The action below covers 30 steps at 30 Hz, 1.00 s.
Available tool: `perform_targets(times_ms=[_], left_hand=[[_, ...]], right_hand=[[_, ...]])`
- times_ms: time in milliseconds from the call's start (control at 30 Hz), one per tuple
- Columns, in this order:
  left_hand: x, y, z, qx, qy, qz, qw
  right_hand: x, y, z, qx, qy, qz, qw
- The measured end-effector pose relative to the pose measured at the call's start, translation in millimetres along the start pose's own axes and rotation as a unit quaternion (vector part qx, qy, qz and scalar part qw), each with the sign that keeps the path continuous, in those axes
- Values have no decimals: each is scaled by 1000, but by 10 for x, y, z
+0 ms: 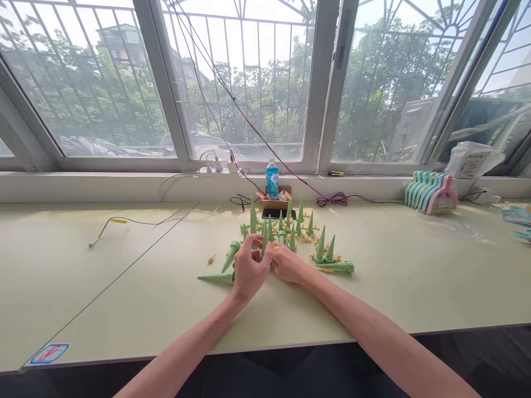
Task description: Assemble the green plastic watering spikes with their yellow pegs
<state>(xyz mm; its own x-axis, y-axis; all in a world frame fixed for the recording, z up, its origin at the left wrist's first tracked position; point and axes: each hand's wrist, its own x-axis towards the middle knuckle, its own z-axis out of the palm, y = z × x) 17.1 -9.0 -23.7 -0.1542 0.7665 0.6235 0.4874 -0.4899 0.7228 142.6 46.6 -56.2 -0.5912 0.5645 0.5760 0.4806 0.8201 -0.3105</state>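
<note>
Centre frame, the left hand (251, 269) is gripping a green spike (265, 236), the right hand (287, 263) bunching beside it, its hold unclear — seemingly midway: upright spikes (320, 249) are standing behind, lying spikes (218, 278) and yellow pieces (211, 258) apparently remaining

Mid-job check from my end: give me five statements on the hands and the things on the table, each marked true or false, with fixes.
1. The left hand holds an upright green cone. True.
2. The blue bottle stands in a cardboard box. True.
3. The right hand rests on the blue bottle. False: the right hand is close beside the left hand, nearer the person than the bottle.
4. Every green cone stands upright. False: several lie on their sides, such as the lying cone left of the left hand.
5. A loose yellow piece lies left of the left hand. True.
</note>
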Motion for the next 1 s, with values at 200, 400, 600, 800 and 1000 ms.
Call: perform_targets(times_ms=[200,400,600,800,1000], left_hand=[[-27,-53,39,6,-49,17,999],[-20,-56,47,5,-59,13,998],[-21,-49,48,-2,-67,4,998],[-10,-45,44,3,-60,-4,998],[8,-56,35,-2,-56,-31,998]], right_hand=[[-3,21,-56,-10,-44,-38,998],[-7,2,-92,-20,-57,-36,998],[-29,69,-65,-57,-62,-37,996],[-48,91,-15,-71,-49,-17,996],[-81,41,-87,45,12,57,997]])
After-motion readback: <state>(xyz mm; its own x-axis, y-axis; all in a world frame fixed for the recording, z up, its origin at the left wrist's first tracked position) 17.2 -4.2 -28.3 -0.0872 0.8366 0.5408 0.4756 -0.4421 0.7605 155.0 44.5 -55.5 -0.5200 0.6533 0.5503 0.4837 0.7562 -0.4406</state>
